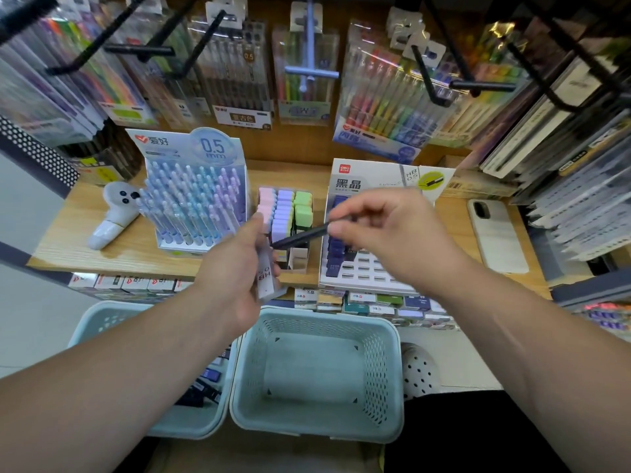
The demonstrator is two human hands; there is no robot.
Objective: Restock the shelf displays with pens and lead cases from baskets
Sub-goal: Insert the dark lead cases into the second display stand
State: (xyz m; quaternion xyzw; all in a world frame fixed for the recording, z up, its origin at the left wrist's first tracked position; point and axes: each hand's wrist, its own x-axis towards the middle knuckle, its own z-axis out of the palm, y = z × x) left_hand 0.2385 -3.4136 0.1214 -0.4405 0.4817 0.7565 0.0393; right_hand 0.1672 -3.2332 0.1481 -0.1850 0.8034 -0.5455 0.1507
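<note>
My left hand grips a clear lead case marked HB 0.5, held upright above the baskets. My right hand pinches a thin dark lead case by its right end, slanting down to the left over the shelf. Behind it stands the white lead-case display box, with dark blue cases in its left slots and several open slots. A pen display full of pastel pens stands at the left of the shelf. Between them sits a small box of pastel-capped cases.
Two pale green baskets hang below the shelf edge: the right basket shows a bare bottom, the left basket holds dark cases. A white controller and a phone lie on the wooden shelf. Packs of pens hang on hooks above.
</note>
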